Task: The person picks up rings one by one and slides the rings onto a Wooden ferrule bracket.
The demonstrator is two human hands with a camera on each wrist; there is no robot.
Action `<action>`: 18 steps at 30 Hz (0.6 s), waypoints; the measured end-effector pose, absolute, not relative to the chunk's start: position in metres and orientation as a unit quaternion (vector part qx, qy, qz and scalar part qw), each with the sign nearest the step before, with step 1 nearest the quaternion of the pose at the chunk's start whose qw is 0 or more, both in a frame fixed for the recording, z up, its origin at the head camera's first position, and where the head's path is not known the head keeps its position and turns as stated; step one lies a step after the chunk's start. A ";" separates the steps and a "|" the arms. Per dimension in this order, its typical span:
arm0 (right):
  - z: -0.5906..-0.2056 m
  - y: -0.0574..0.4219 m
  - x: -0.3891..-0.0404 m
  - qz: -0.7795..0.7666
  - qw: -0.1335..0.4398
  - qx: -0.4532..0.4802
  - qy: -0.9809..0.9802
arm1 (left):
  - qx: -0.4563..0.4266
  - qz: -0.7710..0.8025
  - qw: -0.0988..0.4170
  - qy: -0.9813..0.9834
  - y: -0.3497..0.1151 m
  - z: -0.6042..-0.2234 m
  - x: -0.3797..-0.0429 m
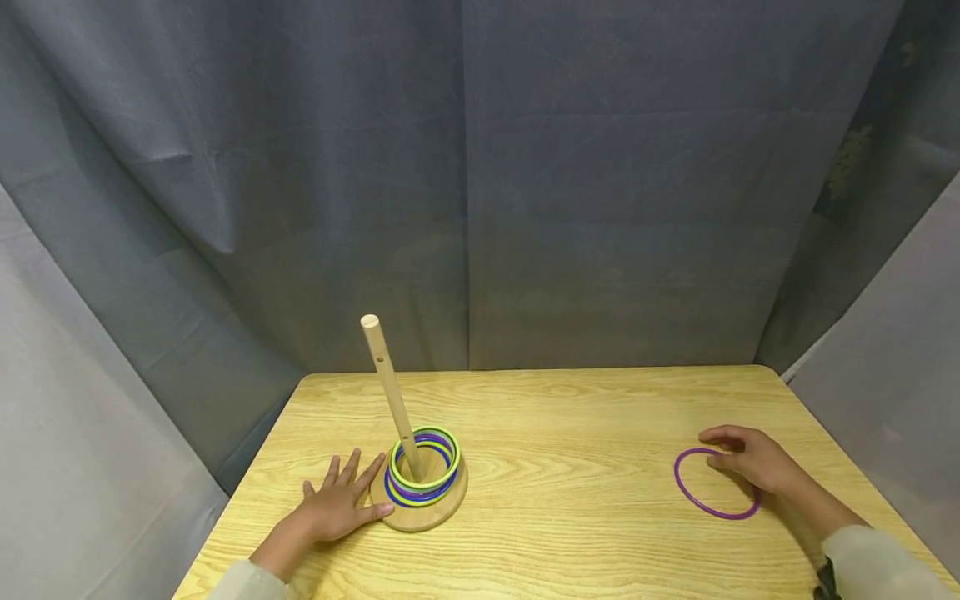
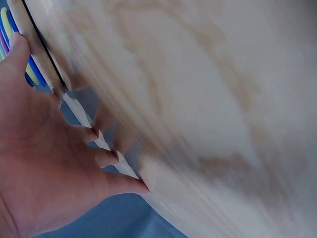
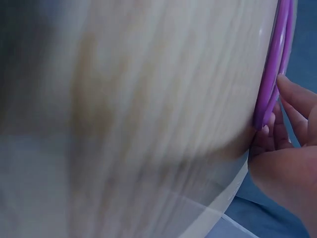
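Note:
My left hand lies spread on the table beside a round wooden base, its thumb on the base's near left edge. From the base rises a wooden peg, leaning left in the head view. A stack of blue, purple, green and yellow rings encircles the peg's foot. At the right, my right hand is over a purple ring. Its thumb and forefinger are parted on either side of the ring's far edge. In the right wrist view a fingertip meets the purple ring.
The wooden table has rounded back corners. Grey curtains hang behind it, and pale cloth stands along the right side. A wide stretch of tabletop separates the peg base from the purple ring.

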State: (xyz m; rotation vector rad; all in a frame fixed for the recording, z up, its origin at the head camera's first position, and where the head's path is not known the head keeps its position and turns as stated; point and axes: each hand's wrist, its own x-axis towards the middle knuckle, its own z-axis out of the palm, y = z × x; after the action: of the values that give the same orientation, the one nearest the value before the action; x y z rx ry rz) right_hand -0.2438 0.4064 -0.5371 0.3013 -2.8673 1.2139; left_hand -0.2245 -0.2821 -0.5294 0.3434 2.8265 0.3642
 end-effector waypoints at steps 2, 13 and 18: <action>-0.539 0.408 -0.247 0.382 0.001 0.093 -0.920 | 0.118 0.126 0.135 0.976 -0.282 -0.530 -0.225; -0.540 0.411 -0.252 0.391 -0.009 0.082 -0.917 | 0.115 0.129 0.140 0.975 -0.281 -0.527 -0.225; -0.540 0.411 -0.254 0.385 -0.015 0.073 -0.920 | 0.117 0.129 0.142 0.974 -0.280 -0.527 -0.225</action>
State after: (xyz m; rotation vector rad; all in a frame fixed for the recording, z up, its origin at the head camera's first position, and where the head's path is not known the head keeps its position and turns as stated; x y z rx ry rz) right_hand -0.2536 0.4115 -0.5400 0.2329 -2.9184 1.2223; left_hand -0.2251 -0.2799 -0.5265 0.3376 2.8127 0.3729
